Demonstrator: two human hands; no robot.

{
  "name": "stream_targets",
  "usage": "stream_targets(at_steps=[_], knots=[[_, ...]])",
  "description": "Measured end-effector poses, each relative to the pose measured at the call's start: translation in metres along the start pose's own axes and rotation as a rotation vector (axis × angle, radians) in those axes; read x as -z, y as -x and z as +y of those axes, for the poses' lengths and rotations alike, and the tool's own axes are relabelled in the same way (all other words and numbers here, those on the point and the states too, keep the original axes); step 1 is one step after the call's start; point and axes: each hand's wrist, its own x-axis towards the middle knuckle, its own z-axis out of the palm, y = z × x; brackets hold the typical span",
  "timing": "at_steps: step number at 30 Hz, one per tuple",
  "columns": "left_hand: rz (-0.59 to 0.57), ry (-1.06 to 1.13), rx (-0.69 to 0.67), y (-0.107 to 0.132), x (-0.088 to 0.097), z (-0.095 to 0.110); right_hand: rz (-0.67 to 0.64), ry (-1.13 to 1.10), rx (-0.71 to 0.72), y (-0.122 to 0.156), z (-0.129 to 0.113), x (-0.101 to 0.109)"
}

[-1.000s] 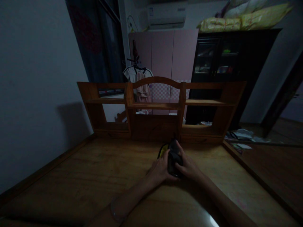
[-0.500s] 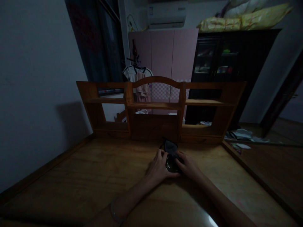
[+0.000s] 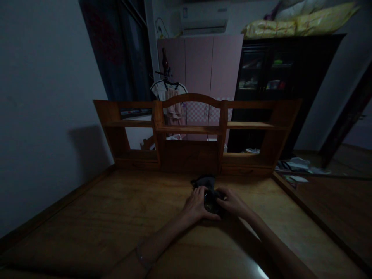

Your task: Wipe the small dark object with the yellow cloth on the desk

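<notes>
Near the middle of the wooden desk, my left hand [image 3: 196, 205] curls round the left side of a dark, glossy round object [image 3: 211, 204]; too little light falls on it to tell its kind. My right hand [image 3: 231, 201] is closed at the object's right edge, with fingers pinching part of a dark grey cloth [image 3: 205, 181]. The cloth bunches up behind the round object and reaches over its far rim. Fingers and shadow hide the object's lower right side.
A wooden shelf unit [image 3: 190, 130] runs along the back of the desk [image 3: 116, 217]. On the left rises a white wall [image 3: 49, 85]. Beyond the shelf are a pink wardrobe [image 3: 199, 69], hanging clothes [image 3: 171, 95] and a dark cabinet [image 3: 279, 93].
The cloth's loose end has dropped lower and slid a little to the left behind the round object. Both hands keep nearly the same place.
</notes>
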Motion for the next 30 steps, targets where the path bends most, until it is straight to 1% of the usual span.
stream_targets(at_steps=[2,5,8,10,12,14,17,19,21,24,28,30], knots=[[0.004,0.004,-0.034,0.0,0.001,0.002,-0.043,-0.038,-0.027,0.0,0.003,0.003],[0.013,-0.01,-0.126,0.0,0.003,0.006,-0.069,-0.092,-0.006,0.002,0.002,0.005],[0.015,-0.042,-0.212,0.001,0.007,0.01,-0.022,-0.064,0.01,0.005,-0.004,0.003],[0.004,-0.053,-0.252,0.003,0.01,0.013,0.037,0.002,0.003,0.007,-0.009,0.0],[-0.023,-0.042,-0.275,0.005,0.012,0.016,0.049,0.071,0.015,0.009,-0.017,0.0],[-0.058,-0.027,-0.291,0.008,0.013,0.018,0.036,0.113,0.06,0.012,-0.024,0.001],[-0.09,-0.042,-0.306,0.011,0.015,0.02,0.051,0.104,0.16,0.016,-0.033,0.006],[-0.091,-0.067,-0.311,0.011,0.016,0.021,0.061,0.065,0.207,0.017,-0.035,0.008],[-0.083,-0.09,-0.317,0.011,0.018,0.022,0.063,0.023,0.213,0.017,-0.032,0.007],[-0.05,-0.106,-0.318,0.01,0.019,0.022,0.106,-0.058,0.139,0.013,-0.023,0.0],[-0.009,-0.08,-0.288,0.009,0.02,0.024,0.12,-0.311,-0.067,0.002,-0.009,-0.011],[-0.001,-0.074,-0.276,0.009,0.022,0.028,0.134,-0.396,-0.116,-0.003,-0.004,-0.014]])
